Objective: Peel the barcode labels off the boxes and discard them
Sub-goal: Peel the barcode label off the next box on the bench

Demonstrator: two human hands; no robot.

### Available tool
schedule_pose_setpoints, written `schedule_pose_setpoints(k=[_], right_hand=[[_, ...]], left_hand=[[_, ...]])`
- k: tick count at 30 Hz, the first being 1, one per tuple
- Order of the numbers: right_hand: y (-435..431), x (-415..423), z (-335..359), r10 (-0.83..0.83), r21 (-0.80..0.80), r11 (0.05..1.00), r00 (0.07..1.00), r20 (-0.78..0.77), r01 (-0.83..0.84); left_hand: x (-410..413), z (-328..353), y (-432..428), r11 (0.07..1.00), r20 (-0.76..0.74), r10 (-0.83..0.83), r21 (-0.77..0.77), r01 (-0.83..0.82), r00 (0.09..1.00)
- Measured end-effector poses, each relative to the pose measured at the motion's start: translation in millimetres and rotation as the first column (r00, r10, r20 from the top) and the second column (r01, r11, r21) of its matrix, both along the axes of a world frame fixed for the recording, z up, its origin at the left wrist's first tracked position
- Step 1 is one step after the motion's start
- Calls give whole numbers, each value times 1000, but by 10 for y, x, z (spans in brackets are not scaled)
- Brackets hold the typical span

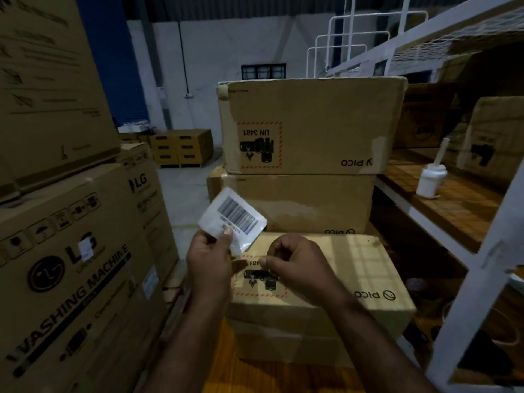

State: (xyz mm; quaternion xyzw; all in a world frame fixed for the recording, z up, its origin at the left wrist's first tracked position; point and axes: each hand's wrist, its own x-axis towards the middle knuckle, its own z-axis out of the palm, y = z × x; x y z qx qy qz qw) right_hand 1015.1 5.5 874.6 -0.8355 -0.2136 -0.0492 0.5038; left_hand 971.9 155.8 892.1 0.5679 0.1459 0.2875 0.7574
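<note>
Barcode label [235,215]: one white, glossy rectangle with black bars, held just above the nearest PICO box's [340,268] left corner. Left of that box stand two brown LG cartons [71,279]. The left hand [208,258] pinches the label's lower edge. The right hand [297,262] is curled over that box's red-hatched mark; whether it grips anything, I cannot tell. Three cardboard boxes show PICO print. Right of them stands one white bottle [431,180].

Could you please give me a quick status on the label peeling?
Left hand pinches barcode label, peeled free. Right hand curled, empty, over nearest PICO box. Nothing in the way.
</note>
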Motion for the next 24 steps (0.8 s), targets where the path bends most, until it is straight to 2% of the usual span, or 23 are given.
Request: schedule_pose_setpoints(k=[3, 6, 9, 13, 18, 21, 24], right_hand=[[61, -24, 38, 7, -363, 929, 975, 220, 75], [20, -150, 21, 69, -474, 880, 976, 205, 38], [-20, -247, 10, 33, -510, 858, 984, 178, 64], [207, -22, 66, -110, -496, 840, 963, 246, 222], [502, 359, 101, -258, -548, 744, 921, 291, 382], [513, 322, 78, -213, -558, 746, 924, 318, 364], [325, 27, 32, -72, -557, 803, 962, 264, 213]], left_hand=[[64, -137, -97, 990, -35, 134, 52, -132, 990], [82, -200, -72, 979, -28, 173, 110, -169, 985], [93, -280, -32, 961, -51, 179, 222, -164, 983], [178, -320, 9, 939, -77, 199, 299, -168, 977], [289, -252, -22, 921, -36, 227, 333, -202, 973], [329, -264, -39, 916, -10, 262, 318, -245, 965], [368, -339, -15, 916, 5, 272, 304, -260, 962]])
